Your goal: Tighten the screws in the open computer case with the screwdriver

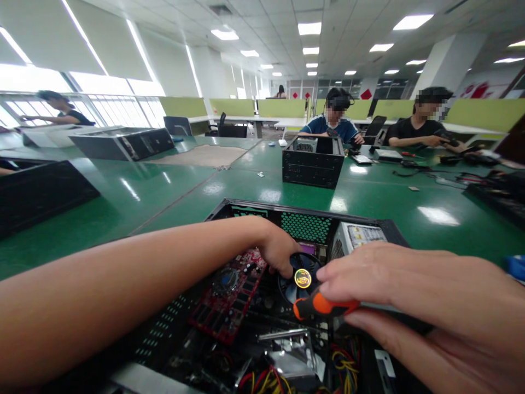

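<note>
An open black computer case (266,207) lies in front of me, its inside exposed. My left hand (281,249) reaches across into it, and its closed fingers grip the rim of a round cooling fan (302,278) with a gold sticker at the hub. Some of those fingertips are hidden. Between the thumb and fingers of my right hand (394,279) is an orange and black screwdriver (326,304), held over the fan's near right edge. Its shaft and tip do not show. Left of the fan sits a red graphics card (229,295).
A silver power supply (361,234) fills the case's far right corner. Colored cables (344,364) and a shiny metal bracket (291,353) lie nearest me. Across the green table (180,202) stands another black case (311,161), with co-workers behind it. Loose parts and cables lie right.
</note>
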Demonstrator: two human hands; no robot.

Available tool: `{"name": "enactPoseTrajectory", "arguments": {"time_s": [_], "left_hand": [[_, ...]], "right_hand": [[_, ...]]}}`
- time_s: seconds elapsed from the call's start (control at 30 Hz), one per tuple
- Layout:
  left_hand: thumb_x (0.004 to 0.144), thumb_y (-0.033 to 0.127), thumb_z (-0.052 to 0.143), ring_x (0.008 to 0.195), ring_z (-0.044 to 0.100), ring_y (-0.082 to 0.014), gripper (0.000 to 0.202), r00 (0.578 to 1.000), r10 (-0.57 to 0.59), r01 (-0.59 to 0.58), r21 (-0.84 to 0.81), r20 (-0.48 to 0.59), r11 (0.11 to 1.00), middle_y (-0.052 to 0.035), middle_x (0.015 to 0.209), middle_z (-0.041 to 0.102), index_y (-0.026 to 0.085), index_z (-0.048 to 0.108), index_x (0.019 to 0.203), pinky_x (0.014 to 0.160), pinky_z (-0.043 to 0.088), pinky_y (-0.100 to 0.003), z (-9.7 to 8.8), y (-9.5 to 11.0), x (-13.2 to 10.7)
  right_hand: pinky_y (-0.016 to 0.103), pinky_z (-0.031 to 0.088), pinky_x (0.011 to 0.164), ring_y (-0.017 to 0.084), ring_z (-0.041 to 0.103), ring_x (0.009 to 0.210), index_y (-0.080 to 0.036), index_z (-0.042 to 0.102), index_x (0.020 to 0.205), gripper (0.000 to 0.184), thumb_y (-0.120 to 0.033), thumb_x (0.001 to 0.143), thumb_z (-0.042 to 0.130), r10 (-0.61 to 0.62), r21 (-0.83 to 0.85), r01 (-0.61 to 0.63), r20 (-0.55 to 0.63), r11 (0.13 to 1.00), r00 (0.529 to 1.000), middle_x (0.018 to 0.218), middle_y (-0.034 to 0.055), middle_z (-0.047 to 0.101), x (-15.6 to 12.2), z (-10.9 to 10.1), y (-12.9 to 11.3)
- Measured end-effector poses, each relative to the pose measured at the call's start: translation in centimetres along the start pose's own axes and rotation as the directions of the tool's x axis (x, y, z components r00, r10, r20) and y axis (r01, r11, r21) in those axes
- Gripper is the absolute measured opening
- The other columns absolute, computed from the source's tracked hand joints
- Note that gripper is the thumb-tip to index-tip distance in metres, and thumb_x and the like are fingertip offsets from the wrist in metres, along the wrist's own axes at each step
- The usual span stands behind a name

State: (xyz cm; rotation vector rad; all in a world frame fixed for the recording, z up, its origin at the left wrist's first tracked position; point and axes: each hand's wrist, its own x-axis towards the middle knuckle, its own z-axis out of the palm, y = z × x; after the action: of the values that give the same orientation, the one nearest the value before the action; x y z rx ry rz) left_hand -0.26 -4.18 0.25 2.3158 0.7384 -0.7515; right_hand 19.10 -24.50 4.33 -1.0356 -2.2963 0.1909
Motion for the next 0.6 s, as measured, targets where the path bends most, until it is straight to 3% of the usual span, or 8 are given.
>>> {"name": "enactPoseTrajectory", "arguments": {"time_s": [0.23, 0.6], "left_hand": [[0.068, 0.03, 0.079, 0.112, 0.077, -0.0337, 0.048, 0.998, -0.031, 0.03, 0.022, 0.051, 0.999, -0.0039, 0.106, 0.087, 0.025, 0.081, 0.115, 0.1, 0.063, -0.041, -0.11, 0.39, -0.27], [0.074, 0.032, 0.075, 0.116, 0.076, -0.0352, 0.046, 0.997, -0.019, 0.014, 0.059, 0.075, 0.998, -0.0059, 0.11, 0.086, 0.022, 0.078, 0.119, 0.103, 0.062, -0.044, -0.18, 0.54, -0.32]], "right_hand": [[0.031, 0.066, 0.097, 0.021, 0.083, 0.106, -0.034, 0.078, 0.119, 0.025, -0.016, 0.106, 0.065, 0.06, 0.034, -0.062, 0.061, 0.998, 0.996, 0.117, -0.0033, 0.086, 0.12, 0.03, 0.43], [0.031, 0.067, 0.092, 0.021, 0.083, 0.103, -0.033, 0.079, 0.116, 0.027, -0.015, 0.104, 0.065, 0.066, 0.022, -0.067, 0.052, 0.997, 0.996, 0.108, -0.0026, 0.085, -0.14, 0.16, 0.14]]}}
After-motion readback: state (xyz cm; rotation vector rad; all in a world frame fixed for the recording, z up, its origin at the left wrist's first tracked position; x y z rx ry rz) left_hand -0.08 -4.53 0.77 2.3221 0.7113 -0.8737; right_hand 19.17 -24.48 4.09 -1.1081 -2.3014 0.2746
